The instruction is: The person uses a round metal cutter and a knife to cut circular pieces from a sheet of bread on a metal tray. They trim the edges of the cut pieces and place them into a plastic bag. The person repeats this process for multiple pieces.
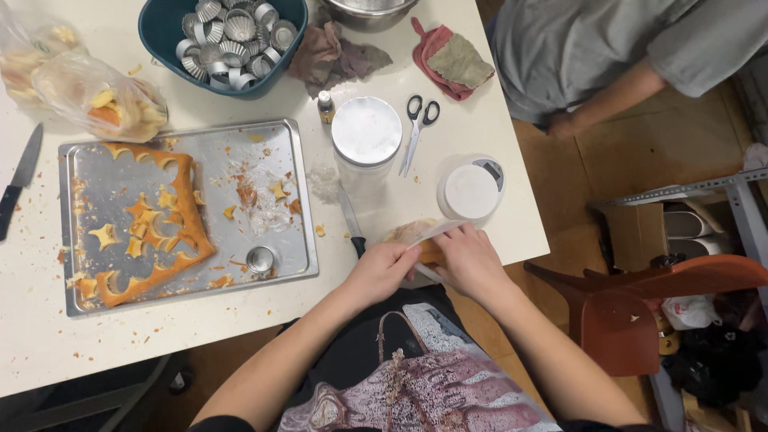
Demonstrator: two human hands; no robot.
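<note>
My left hand (382,270) and my right hand (468,260) meet at the near edge of the white table (48,344). Both grip a lump of orange dough in clear plastic wrap (416,237), pulling a strip of the wrap between them. A small knife (350,218) lies just left of the hands. The metal baking tray (280,148) to the left holds a sheet of orange dough (180,220) with cut-out holes, loose scraps, and one small metal tart mould (260,259).
A teal tub of several fluted tart moulds (232,36) stands at the back. Nearby are a lidded jar (366,132), scissors (418,128), a small scale (472,190), cloths (452,62), dough bags (88,88), a black-handled knife (18,186). Another person (608,56) stands at the back right; a red chair (640,308) is on the right.
</note>
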